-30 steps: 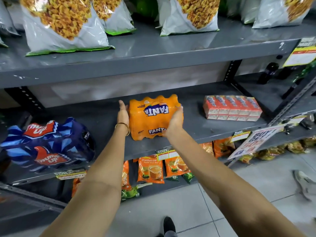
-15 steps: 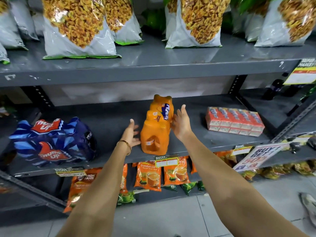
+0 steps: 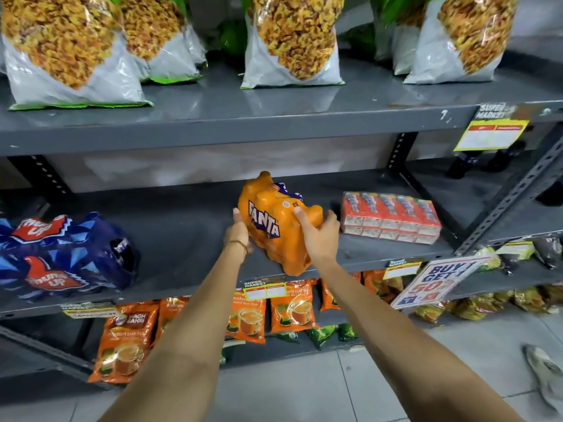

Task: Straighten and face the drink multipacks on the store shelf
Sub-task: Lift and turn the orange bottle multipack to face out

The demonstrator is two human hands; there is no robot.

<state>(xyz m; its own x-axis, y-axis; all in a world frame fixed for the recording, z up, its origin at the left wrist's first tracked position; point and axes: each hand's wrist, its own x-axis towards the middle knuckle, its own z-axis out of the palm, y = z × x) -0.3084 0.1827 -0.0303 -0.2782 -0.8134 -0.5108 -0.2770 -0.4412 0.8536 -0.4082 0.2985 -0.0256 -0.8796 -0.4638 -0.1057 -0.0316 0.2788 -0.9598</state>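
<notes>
Orange shrink-wrap, glossy and pulled tight over the bottles so each shoulder bulges through it, covers the Fanta multipack (image 3: 275,226), which sits on the grey middle shelf (image 3: 182,233) near its front edge and lies at a slant, one end pointing out toward the aisle and the other toward the back. The white Fanta lettering on a purple band runs along the side that faces left and forward. The left hand (image 3: 239,234), a thin bangle at its wrist, is pressed flat against that lettered side with the fingers up and only lightly curled. The right hand (image 3: 320,236) is cupped over the top and right side of the pack, fingers spread and wrapped round the bumps of the bottles, thumb on top, so the pack is gripped between the two. Well apart to the left lies a blue Thums Up multipack (image 3: 65,257), its film crinkled and shiny, on its side on the same shelf. Just to the right stands a flat red pack of small cartons (image 3: 391,217), square-edged and neatly rowed. The shelf is smooth painted metal, dull grey. Above it stand puffy clear-and-white snack bags (image 3: 292,41); below hang orange tea pouches (image 3: 292,306). A yellow price tag (image 3: 265,290) clings to the shelf lip under the Fanta.
</notes>
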